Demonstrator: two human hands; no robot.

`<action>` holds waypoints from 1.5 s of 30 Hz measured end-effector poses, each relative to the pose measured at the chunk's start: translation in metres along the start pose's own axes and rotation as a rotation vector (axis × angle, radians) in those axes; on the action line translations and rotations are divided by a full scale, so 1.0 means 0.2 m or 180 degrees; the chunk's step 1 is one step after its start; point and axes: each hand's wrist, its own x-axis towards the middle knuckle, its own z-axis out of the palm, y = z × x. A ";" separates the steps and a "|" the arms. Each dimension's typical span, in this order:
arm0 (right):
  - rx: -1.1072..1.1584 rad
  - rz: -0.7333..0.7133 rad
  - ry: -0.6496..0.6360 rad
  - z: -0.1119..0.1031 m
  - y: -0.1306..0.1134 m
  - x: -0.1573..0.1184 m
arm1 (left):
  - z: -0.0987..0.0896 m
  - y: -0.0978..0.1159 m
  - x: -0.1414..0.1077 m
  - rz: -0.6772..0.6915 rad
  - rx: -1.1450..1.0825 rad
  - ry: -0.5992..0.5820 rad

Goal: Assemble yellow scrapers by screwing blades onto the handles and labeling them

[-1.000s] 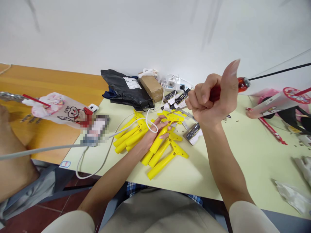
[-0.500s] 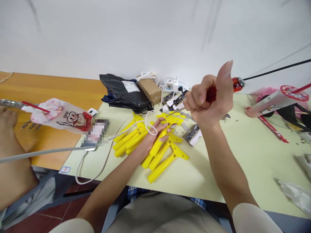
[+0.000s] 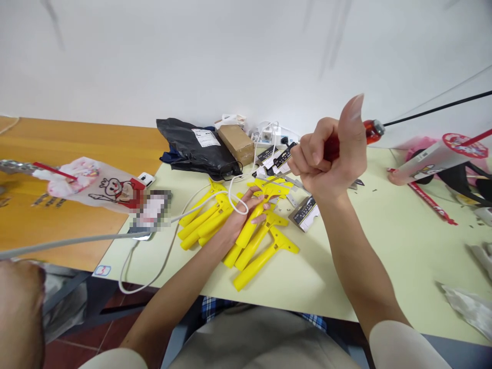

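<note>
My left hand [image 3: 243,214] is closed around a yellow scraper [image 3: 249,231], its wide head pointing away from me over the pile. Several more yellow scrapers [image 3: 257,252] lie under and beside that hand, handles toward me. Raised above the table, my right hand [image 3: 338,151] wraps a red-handled screwdriver [image 3: 372,131], thumb sticking up. Its long dark shaft points off to the right edge of the view. A loop of white cable [image 3: 237,197] passes in front of my left hand. Small metal bits lie beyond the scrapers, partly hidden.
Black-and-white packets [image 3: 306,214] lie right of the scrapers. Behind stand a black plastic parcel [image 3: 196,148], a cardboard box [image 3: 236,143] and a power strip [image 3: 269,134]. A phone [image 3: 151,212] and drink cup [image 3: 111,187] are left; another cup [image 3: 426,161] is right. Another person's arm [image 3: 21,307] enters from the left.
The other person's arm at the left has dropped from the orange table toward the lower left. My right hand has shifted very slightly left; my left hand looks the same.
</note>
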 end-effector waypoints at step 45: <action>-0.2378 -0.0808 -0.1094 0.02 -0.13 -0.06 | -0.07 0.03 0.06 0.0210 -0.0047 0.0076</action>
